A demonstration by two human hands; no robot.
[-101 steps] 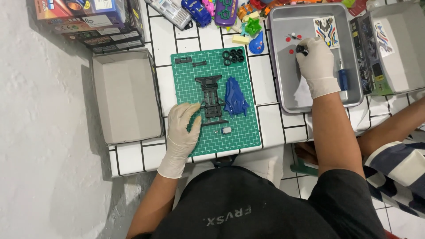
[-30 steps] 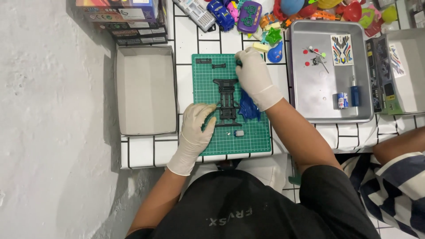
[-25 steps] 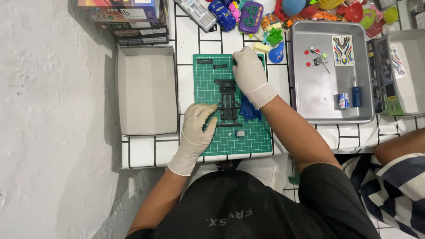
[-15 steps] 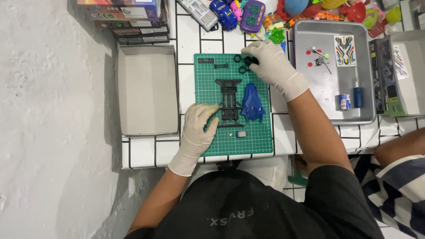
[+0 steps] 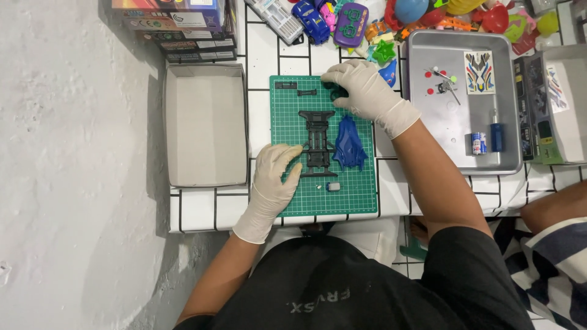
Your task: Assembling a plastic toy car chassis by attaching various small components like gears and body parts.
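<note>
My gloved left hand (image 5: 276, 174) lies flat and open on the green gridded cutting mat (image 5: 354, 195), fingertips just beside the black plastic toy-car chassis (image 5: 318, 139) at its middle, while farther off my gloved right hand (image 5: 365, 91) curls closed over small black tyres (image 5: 335, 93) near the mat's top edge.

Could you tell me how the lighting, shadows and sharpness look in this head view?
Head view: soft, even daylight; the cardboard box throws a mild shadow on the grey floor; the metal tray shows faint sheen, no harsh glare; the green mat and both gloved hands are sharp; the frame's edges bend slightly.
</note>
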